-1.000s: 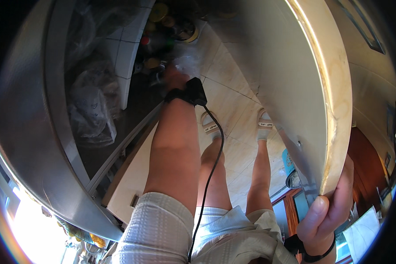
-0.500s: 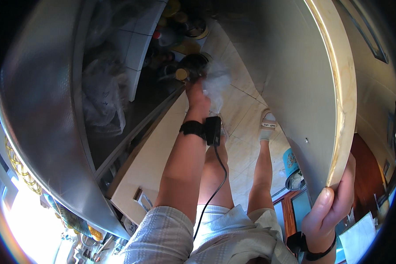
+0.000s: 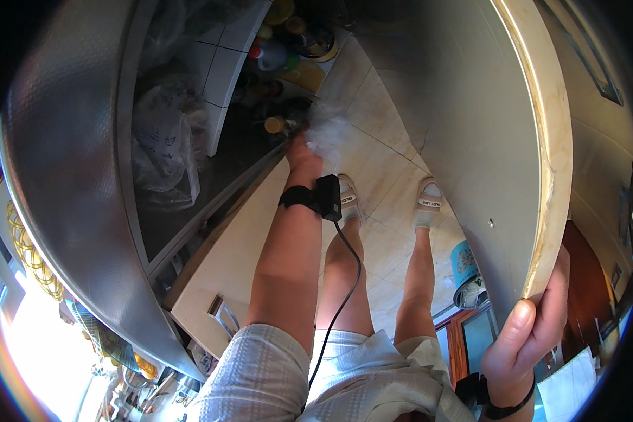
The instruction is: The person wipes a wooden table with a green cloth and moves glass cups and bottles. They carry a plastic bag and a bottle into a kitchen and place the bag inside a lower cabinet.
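My left hand (image 3: 304,149) reaches into the open cabinet, its fingers partly hidden in shadow. It appears closed round a dark bottle with a yellow cap (image 3: 275,125), blurred by motion. A crumpled clear plastic bag (image 3: 328,133) hangs against the same hand, over the floor. With thumb in front and fingers behind, my right hand (image 3: 524,327) grips the free edge of the beige cabinet door (image 3: 541,232), which stands open. Both wrists wear black straps; the left one carries a small black box with a cable.
Inside the cabinet lie clear plastic bags (image 3: 163,151) and, deeper in, several bottles, one with a red cap (image 3: 270,55). The metal counter edge (image 3: 91,211) curves along the left. A drawer front (image 3: 221,288) juts out beneath. A blue bin (image 3: 465,271) stands near my feet.
My left hand has shifted a little left, deeper over the cabinet edge, with the yellow-capped bottle and clear bag moving along. My right hand stays on the door.
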The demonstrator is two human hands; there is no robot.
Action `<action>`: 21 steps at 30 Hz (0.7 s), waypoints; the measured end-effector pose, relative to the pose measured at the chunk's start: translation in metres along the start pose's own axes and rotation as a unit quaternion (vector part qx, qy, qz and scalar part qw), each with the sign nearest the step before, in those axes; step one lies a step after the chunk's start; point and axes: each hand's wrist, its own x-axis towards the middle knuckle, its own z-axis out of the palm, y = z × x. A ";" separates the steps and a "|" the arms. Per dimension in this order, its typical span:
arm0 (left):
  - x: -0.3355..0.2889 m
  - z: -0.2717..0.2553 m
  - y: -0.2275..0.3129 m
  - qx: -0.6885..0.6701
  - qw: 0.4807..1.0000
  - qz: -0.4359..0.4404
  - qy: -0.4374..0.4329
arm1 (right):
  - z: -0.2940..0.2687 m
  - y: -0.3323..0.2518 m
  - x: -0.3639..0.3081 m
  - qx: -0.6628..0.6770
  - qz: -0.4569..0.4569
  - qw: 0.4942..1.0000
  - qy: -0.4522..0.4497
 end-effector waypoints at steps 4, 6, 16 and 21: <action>-0.011 -0.029 0.055 0.158 0.985 -0.074 -0.013 | -0.005 -0.001 -0.003 -0.006 -0.009 1.000 -0.023; 0.029 -0.061 -0.017 -0.003 0.999 -0.038 0.015 | -0.006 -0.011 0.000 0.031 -0.026 0.999 -0.022; 0.054 -0.045 -0.025 -0.060 0.993 -0.094 0.035 | -0.004 -0.001 -0.012 -0.028 0.001 1.000 -0.010; 0.062 -0.052 -0.041 0.212 0.977 0.004 0.027 | -0.007 -0.003 -0.013 -0.061 0.030 0.998 -0.017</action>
